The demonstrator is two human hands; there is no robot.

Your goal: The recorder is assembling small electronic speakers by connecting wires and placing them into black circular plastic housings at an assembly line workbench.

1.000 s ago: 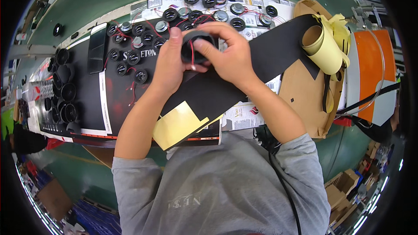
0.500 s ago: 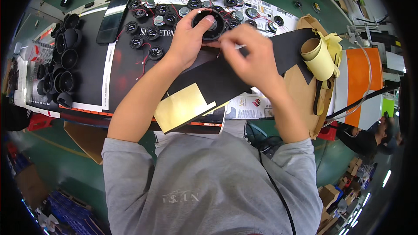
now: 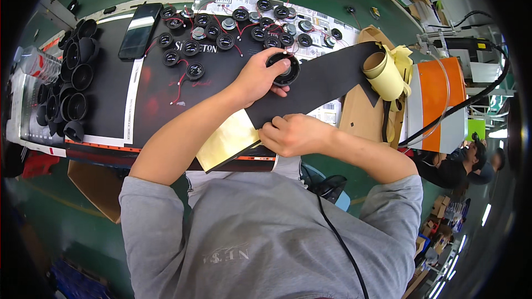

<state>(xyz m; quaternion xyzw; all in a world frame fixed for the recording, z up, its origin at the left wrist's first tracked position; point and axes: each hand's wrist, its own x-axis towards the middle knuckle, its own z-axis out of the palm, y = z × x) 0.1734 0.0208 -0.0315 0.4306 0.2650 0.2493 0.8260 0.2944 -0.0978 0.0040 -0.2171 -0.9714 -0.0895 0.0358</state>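
Note:
My left hand (image 3: 259, 77) grips a round black speaker housing (image 3: 292, 72), its thumb pressed into the cup's opening. Closer to my body, my right hand (image 3: 296, 134) is closed, fingertips pinched at the near edge of a long black strip (image 3: 316, 83). What lies under those fingertips is hidden. The strip slants across the table; its near end has a pale yellow backing sheet (image 3: 224, 143) folded over it. Beyond my left hand lie several small round speakers (image 3: 225, 41) with red wires, some face up, some showing silver backs.
Black cups (image 3: 82, 76) are heaped at the left beside a clear plastic container (image 3: 41, 65). A phone (image 3: 138, 32) lies behind them. On the right, a roll of yellow paper (image 3: 383, 77) rests over brown cardboard (image 3: 359, 113), next to an orange and white panel (image 3: 440, 99).
My right hand has come down toward my body, from beside the housing to the strip's near edge. My left hand has moved slightly right and nearer, still holding the housing.

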